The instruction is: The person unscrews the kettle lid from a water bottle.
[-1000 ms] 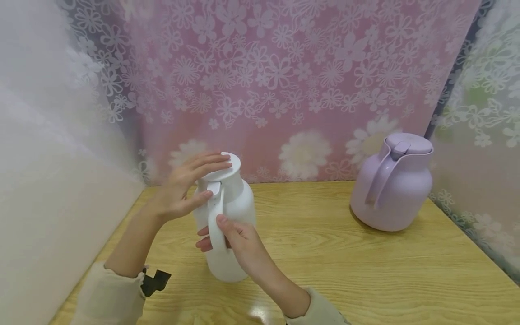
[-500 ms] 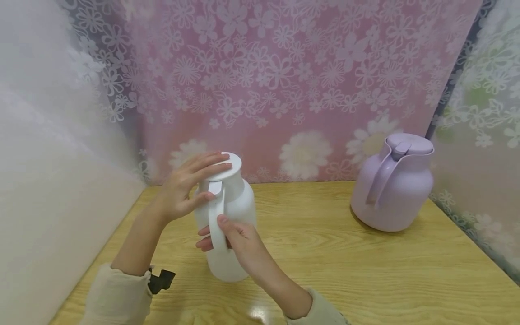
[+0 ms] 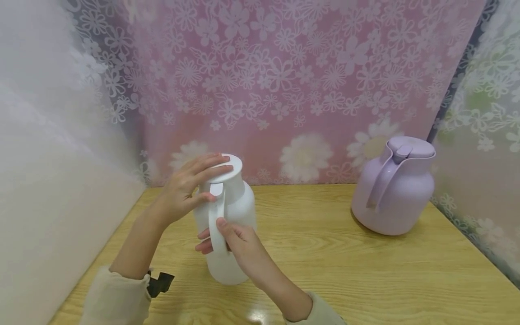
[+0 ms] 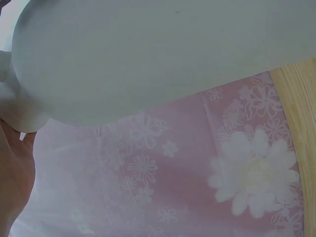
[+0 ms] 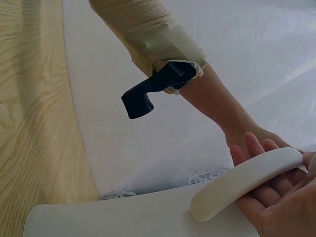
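A white insulated jug [image 3: 242, 205] stands on the table left of centre in the head view, its handle facing me. My left hand [image 3: 178, 189] rests on its round white lid [image 3: 231, 169] with the fingers laid nearly straight across the top. The left thumb touches near the lid's lever [image 3: 216, 189], which sits over the top of the handle [image 3: 218, 225]. My right hand [image 3: 241, 246] grips the handle, fingers passed through behind it and thumb against its side. In the left wrist view the jug's body [image 4: 148, 54] fills the top. The right wrist view shows the gripped handle [image 5: 247, 182] closely.
A lilac insulated jug [image 3: 396, 194] stands at the back right of the wooden table [image 3: 317, 253], lid on. A pink flowered cloth [image 3: 284, 90] hangs behind. Pale walls flank both sides. A black strap mount [image 3: 160, 284] sticks out from the left sleeve.
The left hand has shifted slightly right with the lid, whose lever now lines up with the handle instead of sitting left of it. The right hand keeps its hold; the jug stays in place.
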`<action>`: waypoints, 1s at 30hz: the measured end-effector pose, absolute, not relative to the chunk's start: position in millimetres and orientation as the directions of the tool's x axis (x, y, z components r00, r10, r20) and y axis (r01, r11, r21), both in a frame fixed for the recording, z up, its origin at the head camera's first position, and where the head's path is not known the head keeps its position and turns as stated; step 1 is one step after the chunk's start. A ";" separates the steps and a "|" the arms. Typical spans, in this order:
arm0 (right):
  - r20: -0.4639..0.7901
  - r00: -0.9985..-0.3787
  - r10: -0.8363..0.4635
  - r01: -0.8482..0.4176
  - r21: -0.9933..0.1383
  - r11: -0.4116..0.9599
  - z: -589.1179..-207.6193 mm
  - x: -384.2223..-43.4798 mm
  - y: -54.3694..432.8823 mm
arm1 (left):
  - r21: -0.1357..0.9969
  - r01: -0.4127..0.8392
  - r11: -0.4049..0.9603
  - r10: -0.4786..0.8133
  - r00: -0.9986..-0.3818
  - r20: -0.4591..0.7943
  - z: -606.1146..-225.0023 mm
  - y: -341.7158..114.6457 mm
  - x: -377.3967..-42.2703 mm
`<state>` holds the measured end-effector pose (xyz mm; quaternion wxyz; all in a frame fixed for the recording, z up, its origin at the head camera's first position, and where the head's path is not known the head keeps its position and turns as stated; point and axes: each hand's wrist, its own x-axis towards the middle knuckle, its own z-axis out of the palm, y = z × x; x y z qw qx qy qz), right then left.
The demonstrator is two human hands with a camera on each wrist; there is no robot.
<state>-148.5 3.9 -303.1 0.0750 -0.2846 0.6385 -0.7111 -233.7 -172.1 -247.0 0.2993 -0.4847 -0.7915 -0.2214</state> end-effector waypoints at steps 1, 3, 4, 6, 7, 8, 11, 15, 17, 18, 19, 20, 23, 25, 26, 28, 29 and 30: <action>0.308 -0.827 -0.471 -0.255 -0.951 -0.175 -303.0 -148.4 3.9 | 0.063 0.898 0.436 0.633 -0.356 0.687 -247.2 -172.1 -233.4; 0.307 -0.826 -0.473 -0.251 -0.951 -0.180 -303.0 -148.4 3.7 | 0.066 0.893 0.445 0.629 -0.365 0.687 -247.4 -172.1 -232.7; 0.307 -0.825 -0.474 -0.250 -0.951 -0.181 -303.0 -148.5 3.6 | 0.066 0.891 0.450 0.626 -0.367 0.688 -247.4 -172.0 -232.3; 0.306 -0.823 -0.479 -0.247 -0.951 -0.184 -303.1 -148.8 3.4 | 0.067 0.888 0.456 0.621 -0.371 0.690 -247.2 -171.8 -231.5; 0.304 -0.823 -0.480 -0.245 -0.952 -0.185 -303.2 -148.9 3.3 | 0.064 0.886 0.460 0.619 -0.371 0.692 -246.9 -171.5 -231.2; 0.304 -0.823 -0.480 -0.244 -0.952 -0.185 -303.3 -149.0 3.1 | 0.061 0.885 0.462 0.619 -0.371 0.692 -246.7 -171.0 -231.3; 0.301 -0.826 -0.477 -0.243 -0.953 -0.182 -303.7 -149.2 2.9 | 0.045 0.878 0.476 0.618 -0.370 0.694 -245.6 -169.4 -230.4; 0.300 -0.829 -0.472 -0.242 -0.953 -0.182 -303.7 -148.8 2.8 | 0.036 0.864 0.502 0.615 -0.386 0.688 -244.6 -167.5 -228.7; 0.299 -0.829 -0.472 -0.240 -0.953 -0.183 -303.7 -148.7 2.7 | 0.038 0.857 0.514 0.610 -0.397 0.685 -244.5 -166.8 -227.8; 0.299 -0.829 -0.472 -0.240 -0.954 -0.183 -303.7 -148.8 2.6 | 0.040 0.853 0.520 0.608 -0.402 0.685 -244.5 -166.5 -227.5; 0.298 -0.831 -0.470 -0.240 -0.954 -0.181 -303.6 -148.9 2.6 | 0.039 0.851 0.524 0.606 -0.405 0.684 -244.3 -166.2 -227.1; 0.301 -0.832 -0.467 -0.244 -0.953 -0.181 -303.6 -148.9 2.6 | 0.039 0.848 0.529 0.604 -0.409 0.684 -244.2 -165.9 -226.7; 0.304 -0.833 -0.462 -0.249 -0.952 -0.177 -303.2 -149.1 2.7 | 0.037 0.841 0.540 0.600 -0.415 0.684 -243.7 -164.8 -226.1; 0.308 -0.833 -0.460 -0.256 -0.951 -0.173 -302.7 -148.9 2.8 | 0.035 0.838 0.544 0.598 -0.417 0.684 -243.5 -164.3 -225.9; 0.309 -0.832 -0.461 -0.258 -0.951 -0.171 -302.5 -148.8 2.9 | 0.035 0.836 0.547 0.597 -0.419 0.684 -243.5 -164.0 -225.8; 0.307 -0.831 -0.464 -0.256 -0.951 -0.172 -302.3 -148.7 3.1 | 0.034 0.832 0.553 0.594 -0.423 0.685 -243.6 -163.2 -225.7; 0.306 -0.830 -0.466 -0.254 -0.952 -0.173 -302.2 -148.8 3.1 | 0.033 0.831 0.556 0.593 -0.424 0.685 -243.5 -162.8 -225.5; 0.303 -0.831 -0.466 -0.250 -0.952 -0.173 -302.2 -148.8 3.2 | 0.031 0.828 0.559 0.592 -0.425 0.685 -243.3 -162.2 -225.3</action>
